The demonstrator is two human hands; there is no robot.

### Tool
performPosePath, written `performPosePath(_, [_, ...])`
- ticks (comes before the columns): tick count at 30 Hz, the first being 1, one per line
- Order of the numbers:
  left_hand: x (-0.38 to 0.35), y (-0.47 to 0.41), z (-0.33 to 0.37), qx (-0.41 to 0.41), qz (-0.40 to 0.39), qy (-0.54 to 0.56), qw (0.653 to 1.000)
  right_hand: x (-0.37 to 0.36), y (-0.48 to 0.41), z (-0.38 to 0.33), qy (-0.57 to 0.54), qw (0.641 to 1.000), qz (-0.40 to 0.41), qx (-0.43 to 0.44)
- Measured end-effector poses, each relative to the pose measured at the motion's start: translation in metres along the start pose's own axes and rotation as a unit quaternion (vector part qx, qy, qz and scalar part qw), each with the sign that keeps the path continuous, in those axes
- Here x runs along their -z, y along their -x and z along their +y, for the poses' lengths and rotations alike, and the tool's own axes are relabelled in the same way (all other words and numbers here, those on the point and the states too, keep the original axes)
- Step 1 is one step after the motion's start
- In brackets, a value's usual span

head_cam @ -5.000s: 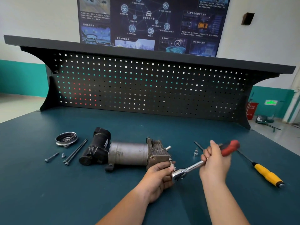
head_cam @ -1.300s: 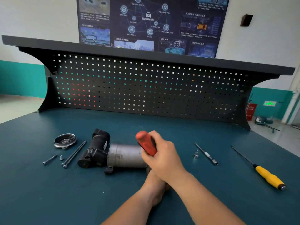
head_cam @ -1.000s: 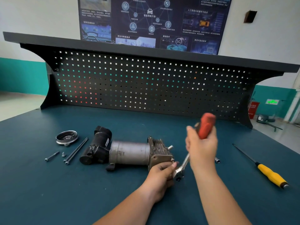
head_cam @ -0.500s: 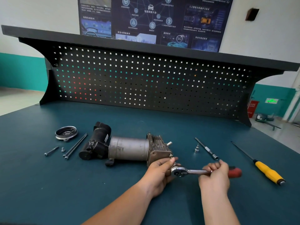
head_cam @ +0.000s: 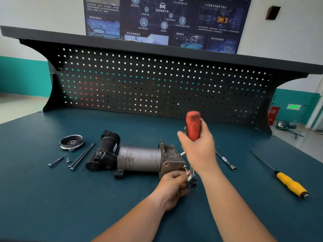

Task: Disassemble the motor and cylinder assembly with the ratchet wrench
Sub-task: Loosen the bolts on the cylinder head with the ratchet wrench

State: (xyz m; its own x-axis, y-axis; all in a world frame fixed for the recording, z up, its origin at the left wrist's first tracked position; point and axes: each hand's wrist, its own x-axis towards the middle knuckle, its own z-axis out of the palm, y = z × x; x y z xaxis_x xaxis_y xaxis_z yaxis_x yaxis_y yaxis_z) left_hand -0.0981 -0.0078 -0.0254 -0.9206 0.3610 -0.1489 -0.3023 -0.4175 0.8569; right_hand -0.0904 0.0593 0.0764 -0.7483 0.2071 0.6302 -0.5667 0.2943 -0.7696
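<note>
Right hand: my right hand (head_cam: 197,145) is wrapped in a fist round the red grip of the ratchet wrench (head_cam: 192,125), which stands nearly upright, grip end up.
Left hand: my left hand (head_cam: 172,187) sits low at the near right corner of the casting, fingers curled, pinching the wrench's steel head where it meets a bolt there.
Task's thing: the motor and cylinder assembly (head_cam: 138,158) lies on its side in the middle of the dark teal surface (head_cam: 52,198), long axis running left to right.
Its parts: a black motor housing (head_cam: 104,152) at the left end, a dull grey cylinder in the middle and a finned metal head (head_cam: 172,158) at the right, where the wrench is engaged.
Loose parts, left: a round metal cover (head_cam: 71,142) lies well clear of the assembly. Nearer it are two long bolts (head_cam: 81,156) side by side, a short bolt (head_cam: 56,161) and a small screw (head_cam: 68,160).
Tools, right: an extension bar (head_cam: 225,160) lies just past my right wrist. A screwdriver (head_cam: 290,184) with a yellow handle lies farther out, its shaft pointing away from me.
Backdrop: a black pegboard (head_cam: 157,84) rises at the rear of the surface, under a dark shelf, with a dark printed poster (head_cam: 162,20) on the wall above.
</note>
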Motion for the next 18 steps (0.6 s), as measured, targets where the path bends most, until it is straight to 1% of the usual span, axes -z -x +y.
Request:
performPosePath(2, [0.001,0.000,0.001,-0.003,-0.002,0.005,1.000,-0.006,0.000,-0.002,0.047,0.998,-0.012,0.028])
performPosePath(4, [0.001,0.001,0.002,-0.007,-0.003,0.011,1.000,-0.004,-0.001,-0.002,0.036,0.999,0.002,0.016])
performPosePath(6, [0.001,0.001,0.003,-0.009,-0.005,0.018,1.000,0.004,-0.002,0.000,-0.027,0.998,0.042,-0.030])
performPosePath(8, [0.001,0.002,0.003,-0.008,-0.007,0.023,1.000,0.014,-0.004,0.005,-0.123,0.984,0.103,-0.074])
performPosePath(11, [0.001,0.002,0.003,-0.004,-0.008,0.020,1.000,0.032,-0.003,0.017,-0.255,0.931,0.227,-0.127])
performPosePath(14, [0.000,0.001,0.004,0.002,-0.011,0.025,1.000,0.051,0.010,0.035,-0.338,0.858,0.340,-0.185])
performPosePath(16, [0.000,0.002,0.004,0.005,-0.013,0.032,0.999,0.059,0.024,0.049,-0.376,0.804,0.392,-0.244])
performPosePath(18, [0.001,0.003,0.005,0.008,-0.015,0.035,0.999,0.061,0.039,0.063,-0.413,0.754,0.415,-0.297])
